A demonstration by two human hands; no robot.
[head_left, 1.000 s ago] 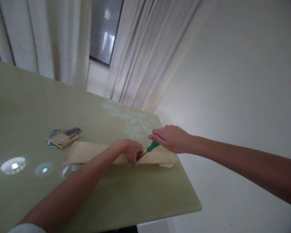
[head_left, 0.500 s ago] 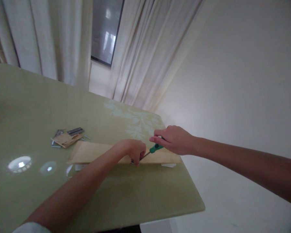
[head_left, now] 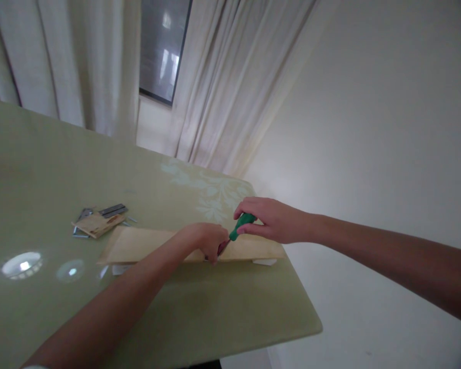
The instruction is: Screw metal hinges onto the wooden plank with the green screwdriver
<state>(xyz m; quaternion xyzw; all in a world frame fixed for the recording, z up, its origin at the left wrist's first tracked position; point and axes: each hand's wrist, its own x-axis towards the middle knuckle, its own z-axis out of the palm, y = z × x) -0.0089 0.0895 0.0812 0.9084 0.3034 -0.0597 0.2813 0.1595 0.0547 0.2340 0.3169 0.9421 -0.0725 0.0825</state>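
Curtain (head_left: 111,66) at far left, hanging behind green counter (head_left: 249,307). Two bright light reflections on the counter's left part. Small pile just past the board's left end: light wooden piece (head_left: 96,224) on top, dark metal strips (head_left: 113,210) sticking out behind it, thin metal rods (head_left: 80,236) poking out at the sides. Window (head_left: 163,51) further back, dark pane, second curtain (head_left: 230,77) to its right.

Wooden board (head_left: 142,243) lies lengthwise on the counter, near its right end; white piece (head_left: 120,269) shows under the near edge at left, another white piece (head_left: 265,262) at right. Left hand (head_left: 211,240) is at the middle of the board's near edge, fingers curled down; some metal shows by the fingertips, but cannot tell whether the hand grips it. Screwdriver (head_left: 243,224), green handle, slants over the board, shaft running down to the left hand's fingers; tip hidden. Right hand (head_left: 267,218) grasps the handle, thumb on near side, fingers over the top. Pale floral pattern (head_left: 213,197) on the counter behind the board. Plain wall (head_left: 369,128) fills the right side.
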